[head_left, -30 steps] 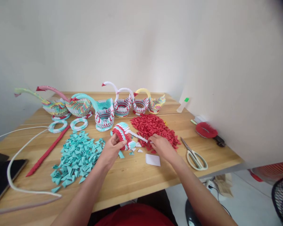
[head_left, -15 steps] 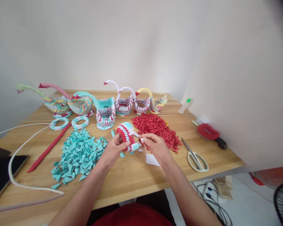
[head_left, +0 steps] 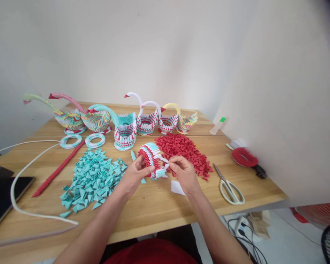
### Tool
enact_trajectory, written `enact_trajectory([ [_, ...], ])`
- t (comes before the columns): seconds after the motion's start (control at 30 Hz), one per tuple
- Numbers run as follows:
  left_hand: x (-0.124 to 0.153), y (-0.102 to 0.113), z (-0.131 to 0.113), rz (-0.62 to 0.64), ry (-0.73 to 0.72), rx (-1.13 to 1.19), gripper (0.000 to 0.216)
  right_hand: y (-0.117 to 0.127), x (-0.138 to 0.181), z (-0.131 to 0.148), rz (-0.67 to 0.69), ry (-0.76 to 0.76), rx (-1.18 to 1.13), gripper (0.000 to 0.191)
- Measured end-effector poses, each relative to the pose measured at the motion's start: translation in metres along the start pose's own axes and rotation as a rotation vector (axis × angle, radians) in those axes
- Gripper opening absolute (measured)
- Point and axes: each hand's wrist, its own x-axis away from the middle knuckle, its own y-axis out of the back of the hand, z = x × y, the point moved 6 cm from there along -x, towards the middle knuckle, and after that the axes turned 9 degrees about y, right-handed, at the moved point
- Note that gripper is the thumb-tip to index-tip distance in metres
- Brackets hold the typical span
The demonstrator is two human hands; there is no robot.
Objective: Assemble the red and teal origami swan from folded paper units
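My left hand grips a half-built origami basket made of red, white and turquoise folded paper pieces, tilted on its side above the table. At the basket's right edge, my right hand pinches a small white folded paper piece between thumb and fingertips. Turquoise folded pieces lie heaped left of my left hand. Beyond my right hand spreads a pile of red folded pieces. A white paper slip lies beneath my right wrist.
Several finished paper swans stand along the back. Two paper rings and a long red paper strip lie at left, near a white cable. Scissors and a red brush-like object are at right.
The whole view has shifted slightly. Both hands keep hold of the basket and the small white piece, with little movement between them.
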Motion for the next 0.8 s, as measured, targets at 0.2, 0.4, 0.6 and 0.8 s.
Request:
enact_trajectory([
  [0.2, 0.000, 0.000, 0.000, 0.007, -0.002, -0.012, 0.055, 0.000, -0.001, 0.005, -0.023, 0.071, 0.057, 0.016],
  [0.4, 0.000, 0.001, -0.001, -0.007, -0.012, -0.039, 0.053, 0.001, -0.002, 0.004, 0.012, 0.125, 0.096, 0.014],
  [0.6, 0.000, 0.001, 0.000, 0.000, -0.005, -0.035, 0.051, 0.002, -0.003, 0.009, 0.088, 0.237, 0.220, 0.007],
  [0.8, -0.001, 0.002, 0.000, -0.009, -0.007, -0.039, 0.051, 0.000, -0.002, 0.012, 0.132, 0.289, 0.250, 0.008],
])
